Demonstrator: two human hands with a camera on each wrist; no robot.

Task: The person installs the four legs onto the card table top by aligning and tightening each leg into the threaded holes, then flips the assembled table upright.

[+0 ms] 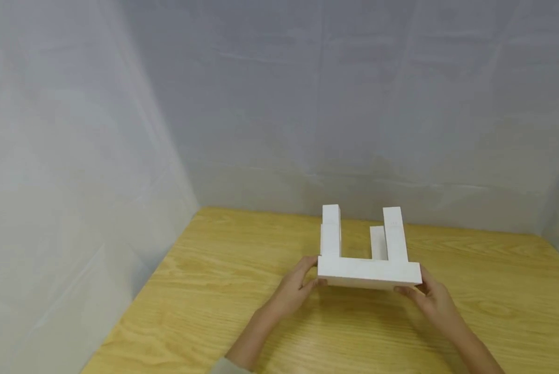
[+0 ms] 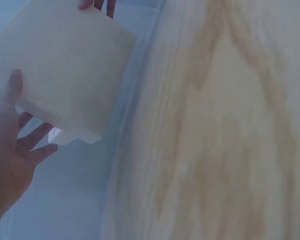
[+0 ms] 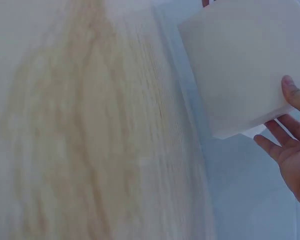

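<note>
Foam block (image 1: 369,273) held at both ends; my left hand (image 1: 294,289) grips the 9 o'clock end, right hand (image 1: 433,301) the 3 o'clock end; table (image 1: 214,291) underneath, legs up.

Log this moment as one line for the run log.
left hand: grips left end of white foam piece | right hand: grips right end | piece: U-shaped, prongs up | under it: wooden table

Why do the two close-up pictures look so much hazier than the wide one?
Head view: even, soft light, sharp, faint shadow under the white foam piece. Left wrist view: washed out and blurred, the left hand dim. Right wrist view: the wooden table grain smeared, the right hand soft-edged.
</note>
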